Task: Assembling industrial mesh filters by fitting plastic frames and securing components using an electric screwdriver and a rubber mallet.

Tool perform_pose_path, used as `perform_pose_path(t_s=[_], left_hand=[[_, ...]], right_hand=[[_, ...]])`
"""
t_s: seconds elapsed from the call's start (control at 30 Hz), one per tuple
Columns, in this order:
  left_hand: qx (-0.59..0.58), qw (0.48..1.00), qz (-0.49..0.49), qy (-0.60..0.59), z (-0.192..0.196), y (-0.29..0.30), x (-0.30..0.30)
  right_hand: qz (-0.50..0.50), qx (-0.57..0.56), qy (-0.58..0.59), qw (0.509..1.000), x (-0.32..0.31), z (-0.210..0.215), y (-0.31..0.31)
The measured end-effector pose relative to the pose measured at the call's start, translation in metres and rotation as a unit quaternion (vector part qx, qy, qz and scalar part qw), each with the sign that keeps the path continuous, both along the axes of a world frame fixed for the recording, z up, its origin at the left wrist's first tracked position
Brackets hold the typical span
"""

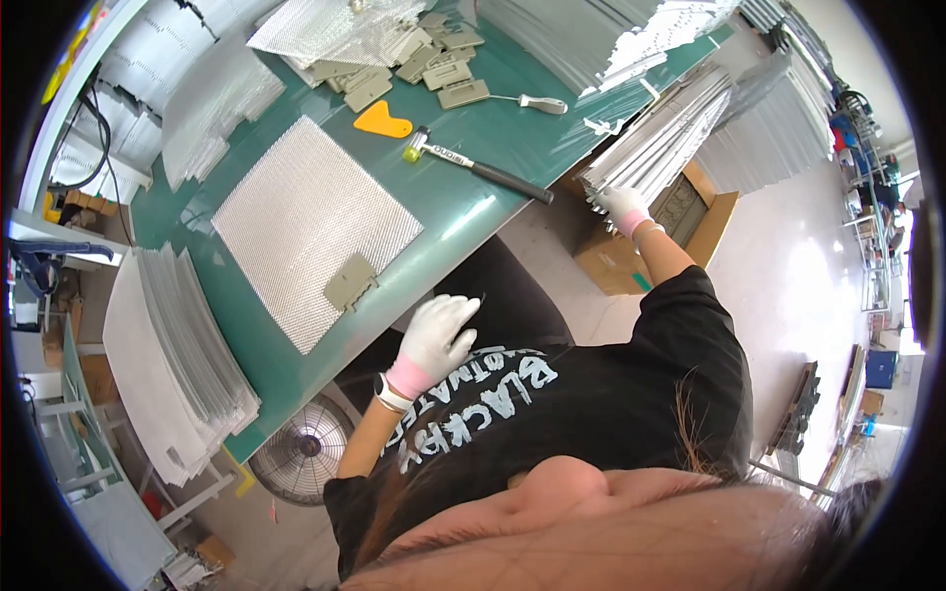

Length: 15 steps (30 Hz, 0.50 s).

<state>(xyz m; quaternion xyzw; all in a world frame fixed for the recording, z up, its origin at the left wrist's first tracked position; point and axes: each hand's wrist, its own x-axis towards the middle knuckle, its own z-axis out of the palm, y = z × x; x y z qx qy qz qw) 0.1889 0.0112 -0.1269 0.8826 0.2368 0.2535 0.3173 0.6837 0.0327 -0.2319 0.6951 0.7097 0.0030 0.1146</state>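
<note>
At the far left, a thick stack of thin white sheets [172, 369] overlaps the edge of a green-topped table [458, 222]. Next lies a silver, fine-textured rectangular sheet [305, 217], set aslant, with a flat beige plate [347, 284] on its lower right edge. The left hand [434, 333], white-gloved, hangs just off the table, fingers loosely bent, thumb apart, holding nothing visible. Farther right, the right hand [623, 205], also gloved, touches the near ends of long silver-white strips [662, 133] above an open brown cardboard box [603, 264]; whether its fingers clamp them, I cannot tell. The strips' long axis runs lower left to upper right, near ends toward the person.
</note>
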Motion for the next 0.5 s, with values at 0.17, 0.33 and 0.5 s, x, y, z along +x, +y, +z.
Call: perform_pose_path(t_s=[0.17,0.33,0.5], left_hand=[[-0.26,0.96,0.078,-0.062,-0.043,-0.022,-0.005],[-0.341,0.917,0.108,-0.178,-0.072,-0.007,0.061],[-0.457,0.822,-0.019,-0.34,-0.172,0.018,0.068]], right_hand=[[0.205,0.114,0.088,0.968,-0.05,0.067,0.01],[0.337,0.093,0.299,0.888,-0.214,0.16,-0.004],[0.509,0.24,0.406,0.72,-0.345,0.175,-0.028]])
